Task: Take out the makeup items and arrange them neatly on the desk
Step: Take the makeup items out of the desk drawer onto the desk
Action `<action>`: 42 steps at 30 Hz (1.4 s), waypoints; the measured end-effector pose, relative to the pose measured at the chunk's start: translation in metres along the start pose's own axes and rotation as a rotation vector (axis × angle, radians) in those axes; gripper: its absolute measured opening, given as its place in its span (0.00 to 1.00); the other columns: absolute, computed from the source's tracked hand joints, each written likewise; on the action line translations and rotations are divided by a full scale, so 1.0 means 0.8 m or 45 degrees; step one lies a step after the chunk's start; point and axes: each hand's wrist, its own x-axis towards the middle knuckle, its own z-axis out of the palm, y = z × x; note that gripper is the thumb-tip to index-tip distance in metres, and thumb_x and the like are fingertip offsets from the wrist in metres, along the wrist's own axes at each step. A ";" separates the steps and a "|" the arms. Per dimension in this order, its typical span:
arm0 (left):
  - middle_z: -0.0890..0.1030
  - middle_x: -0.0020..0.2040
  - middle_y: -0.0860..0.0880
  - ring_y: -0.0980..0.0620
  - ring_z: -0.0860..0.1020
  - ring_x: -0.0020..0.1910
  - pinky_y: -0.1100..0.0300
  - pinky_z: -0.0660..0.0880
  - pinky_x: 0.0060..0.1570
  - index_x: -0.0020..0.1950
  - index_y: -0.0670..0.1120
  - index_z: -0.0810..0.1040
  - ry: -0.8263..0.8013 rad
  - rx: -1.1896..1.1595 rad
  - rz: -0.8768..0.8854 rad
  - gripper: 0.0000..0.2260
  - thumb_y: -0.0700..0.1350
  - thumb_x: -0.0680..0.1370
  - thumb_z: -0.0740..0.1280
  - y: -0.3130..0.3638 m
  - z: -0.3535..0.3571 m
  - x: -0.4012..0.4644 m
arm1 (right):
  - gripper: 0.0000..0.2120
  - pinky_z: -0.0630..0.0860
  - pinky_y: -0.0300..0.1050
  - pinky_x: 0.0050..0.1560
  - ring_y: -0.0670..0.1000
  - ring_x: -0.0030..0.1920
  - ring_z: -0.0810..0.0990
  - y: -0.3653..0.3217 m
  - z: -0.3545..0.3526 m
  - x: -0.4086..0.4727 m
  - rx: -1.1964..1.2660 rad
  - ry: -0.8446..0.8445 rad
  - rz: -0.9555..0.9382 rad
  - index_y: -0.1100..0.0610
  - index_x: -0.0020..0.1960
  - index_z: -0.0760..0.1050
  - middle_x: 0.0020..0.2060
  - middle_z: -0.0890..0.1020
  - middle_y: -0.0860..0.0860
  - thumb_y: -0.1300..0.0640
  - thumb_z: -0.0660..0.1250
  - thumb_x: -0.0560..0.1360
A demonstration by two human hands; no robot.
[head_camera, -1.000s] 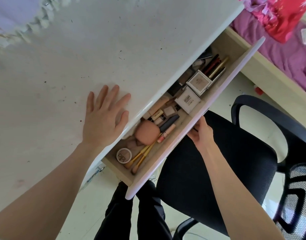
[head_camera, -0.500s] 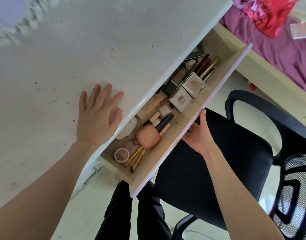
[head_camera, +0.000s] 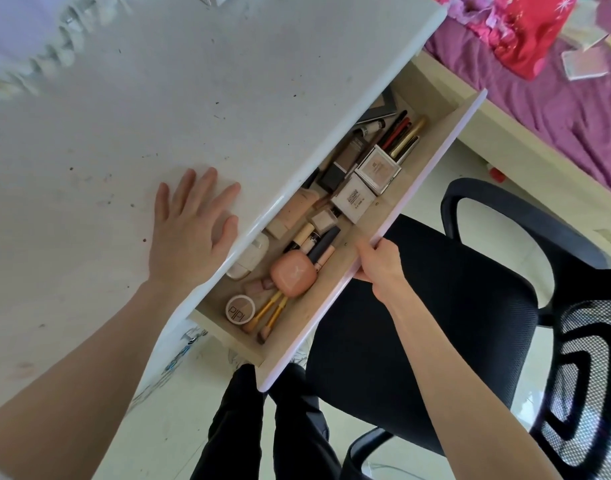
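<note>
Left hand flat, fingers straight, on table; right hand, at its 3 o'clock, apparently grips drawer front; makeup items inside.

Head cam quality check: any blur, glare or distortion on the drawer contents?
Head view: drawer contents sharp, the round compact label legible; daylight glare streaks the desk front edge; motion blur smears the top-left corner; wide-angle bends the desk edge and chair.

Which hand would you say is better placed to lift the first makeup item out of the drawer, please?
Probably the left hand: it lies flat and free on the desk beside the open drawer, near the pink case. The right hand grips the drawer front.
</note>
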 end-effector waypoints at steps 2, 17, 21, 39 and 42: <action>0.63 0.73 0.45 0.40 0.58 0.73 0.40 0.50 0.71 0.70 0.52 0.68 0.002 -0.016 -0.011 0.22 0.54 0.78 0.51 -0.001 0.001 0.000 | 0.05 0.80 0.45 0.38 0.57 0.46 0.78 0.006 -0.006 0.001 -0.012 0.018 -0.003 0.61 0.42 0.70 0.41 0.76 0.59 0.62 0.62 0.76; 0.64 0.73 0.44 0.39 0.59 0.72 0.37 0.51 0.70 0.71 0.51 0.67 0.037 0.047 -0.003 0.21 0.52 0.79 0.51 0.005 0.007 0.000 | 0.09 0.80 0.52 0.45 0.54 0.43 0.72 0.059 -0.034 0.010 0.026 0.132 0.071 0.59 0.38 0.66 0.41 0.73 0.58 0.63 0.62 0.76; 0.64 0.72 0.43 0.38 0.59 0.72 0.37 0.52 0.69 0.71 0.50 0.67 0.040 0.062 0.009 0.21 0.51 0.79 0.51 0.006 0.008 -0.001 | 0.07 0.80 0.58 0.50 0.54 0.42 0.76 0.054 -0.030 0.002 0.002 0.138 0.019 0.60 0.39 0.69 0.40 0.75 0.58 0.63 0.63 0.76; 0.64 0.72 0.43 0.38 0.60 0.71 0.37 0.53 0.69 0.70 0.51 0.66 0.045 0.057 0.023 0.21 0.52 0.79 0.50 0.002 0.010 -0.002 | 0.05 0.78 0.43 0.39 0.57 0.50 0.80 0.030 -0.025 0.003 -0.019 -0.008 -0.003 0.65 0.48 0.72 0.47 0.78 0.62 0.62 0.62 0.76; 0.64 0.72 0.43 0.38 0.60 0.71 0.37 0.53 0.68 0.70 0.51 0.67 0.037 0.047 0.024 0.21 0.52 0.79 0.50 0.000 0.009 -0.001 | 0.11 0.78 0.43 0.41 0.57 0.53 0.79 0.026 -0.025 0.000 0.015 -0.053 0.026 0.66 0.56 0.72 0.52 0.78 0.64 0.60 0.62 0.77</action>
